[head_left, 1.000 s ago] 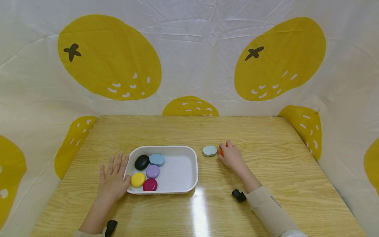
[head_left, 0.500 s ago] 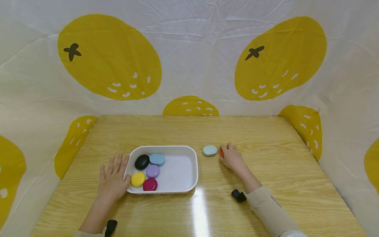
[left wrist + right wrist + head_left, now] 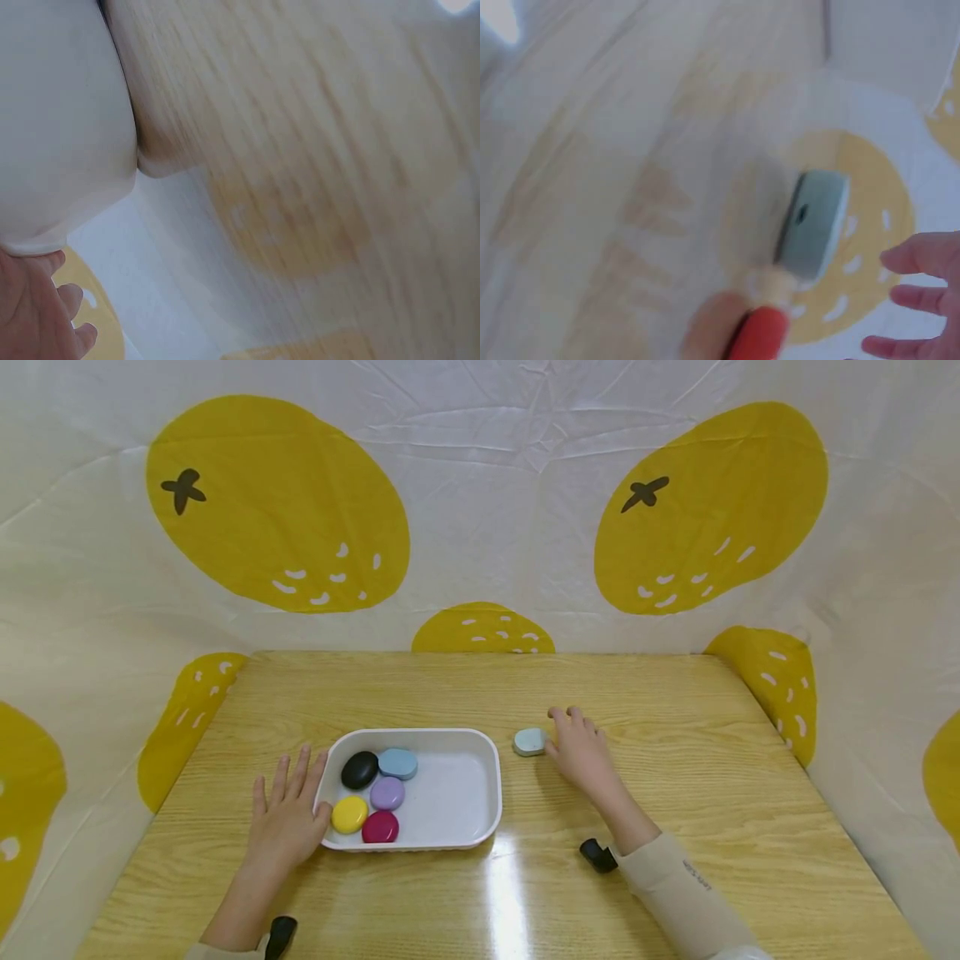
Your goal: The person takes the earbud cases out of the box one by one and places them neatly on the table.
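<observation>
My right hand point(image 3: 581, 756) is over the table with its fingers spread and holds nothing. Its thumb overlaps the right end of a pale green oblong piece point(image 3: 528, 742) in the head view. The right wrist view has the fingers apart from this piece point(image 3: 816, 225), which shows a small dark hole. Below it there lies a red rounded piece point(image 3: 759, 335), hidden under my hand in the head view. My left hand point(image 3: 283, 827) lies with straight fingers along the left side of a white tray point(image 3: 450, 793), its thumb at the rim.
Inside the tray sit a black oval point(image 3: 360, 770), a light blue oblong piece point(image 3: 398, 764), a lilac round piece point(image 3: 387, 794), a yellow one point(image 3: 349, 815) and a crimson one point(image 3: 380, 827). A white cloth point(image 3: 495, 527) with yellow shapes hangs behind the wooden table point(image 3: 480, 693).
My right hand has let go of the red piece; its fingers have spread and it has shifted slightly up and left towards the pale green piece. The left hand is still.
</observation>
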`<act>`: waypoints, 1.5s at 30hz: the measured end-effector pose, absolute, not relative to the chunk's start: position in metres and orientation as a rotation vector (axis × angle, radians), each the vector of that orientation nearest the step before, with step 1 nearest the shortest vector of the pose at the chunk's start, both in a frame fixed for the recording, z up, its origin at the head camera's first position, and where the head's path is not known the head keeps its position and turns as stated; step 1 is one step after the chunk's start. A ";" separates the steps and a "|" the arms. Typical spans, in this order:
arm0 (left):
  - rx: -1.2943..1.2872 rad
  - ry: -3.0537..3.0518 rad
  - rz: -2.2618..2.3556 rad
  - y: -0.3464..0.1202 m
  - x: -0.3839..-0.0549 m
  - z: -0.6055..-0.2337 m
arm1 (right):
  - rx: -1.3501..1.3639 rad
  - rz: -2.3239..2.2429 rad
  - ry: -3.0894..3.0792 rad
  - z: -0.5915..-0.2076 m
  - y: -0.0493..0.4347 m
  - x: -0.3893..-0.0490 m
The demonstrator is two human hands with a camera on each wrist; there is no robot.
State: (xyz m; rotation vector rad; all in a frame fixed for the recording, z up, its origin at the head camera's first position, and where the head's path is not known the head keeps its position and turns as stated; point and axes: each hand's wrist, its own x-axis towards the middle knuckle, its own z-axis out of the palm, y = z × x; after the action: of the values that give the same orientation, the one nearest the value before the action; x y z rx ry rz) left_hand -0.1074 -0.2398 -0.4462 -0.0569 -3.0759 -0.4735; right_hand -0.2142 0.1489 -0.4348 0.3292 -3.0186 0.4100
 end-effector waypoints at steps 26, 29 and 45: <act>-0.062 -3.069 -0.457 -0.241 -0.108 -0.448 | 1.796 -0.022 -2.428 -0.432 0.004 -0.173; -0.066 -3.063 -0.462 -0.241 -0.109 -0.448 | 1.890 -0.073 -2.378 -0.437 -0.003 -0.175; -0.055 -3.079 -0.486 -0.241 -0.109 -0.447 | 2.084 -0.228 -2.199 -0.454 -0.028 -0.180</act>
State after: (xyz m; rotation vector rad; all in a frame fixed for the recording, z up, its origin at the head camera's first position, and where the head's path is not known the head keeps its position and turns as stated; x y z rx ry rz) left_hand -0.1086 -0.2406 -0.4474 -0.0549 -3.0793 -0.4857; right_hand -0.1800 -0.0275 -0.4545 2.0843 -2.1987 -0.2277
